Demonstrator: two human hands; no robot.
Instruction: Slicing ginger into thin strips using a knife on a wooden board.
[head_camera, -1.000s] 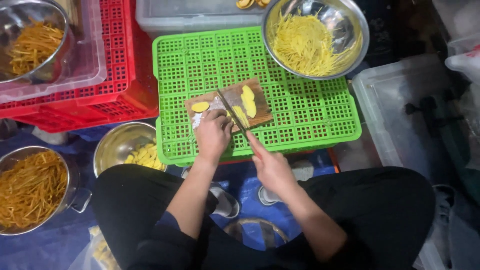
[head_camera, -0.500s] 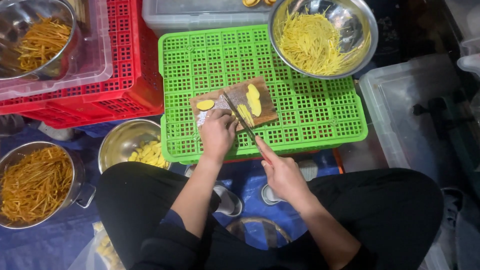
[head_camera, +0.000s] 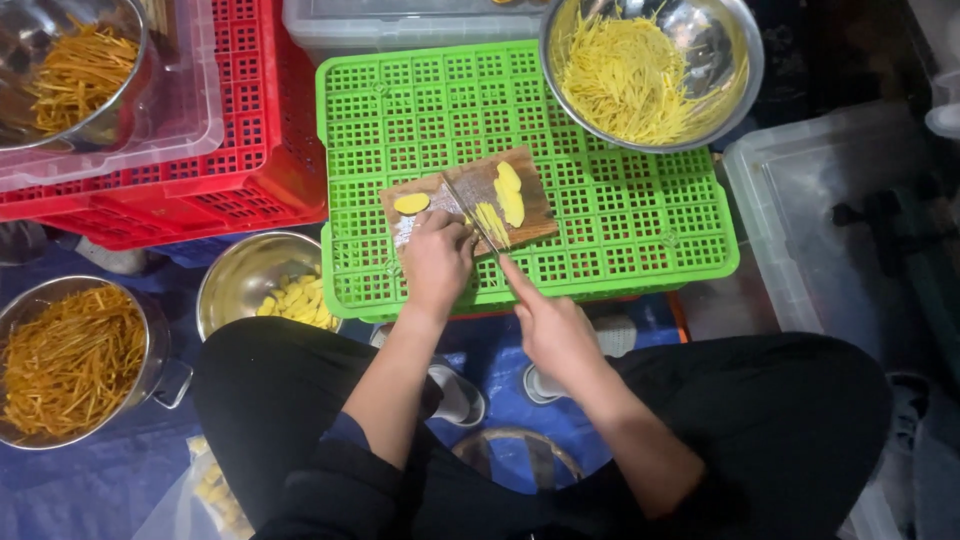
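Right hand: closed around the handle of a knife; blade runs up and to the left from the hand onto a small wooden cutting board. Blade edge sits against a stack of yellow slices near the board's middle.

Left hand: fingers curled, pressed down on the near-left part of the board, just left of the blade. Whether it pins a slice underneath cannot be told; the knuckles hide it.

On the board: a longer pale-yellow piece just right of the blade, a single oval slice at the left end, apart from both hands.

Board rests on an upturned green crate, between the person's knees and the far bowls.

Far right, on the crate corner: steel bowl of fine yellow strips. Left of the left forearm, lower: steel bowl of yellow chunks. Far left: pot of orange-brown strips. Far-left corner: red crate carrying a clear tub and another bowl of strips. Right: clear plastic bin.
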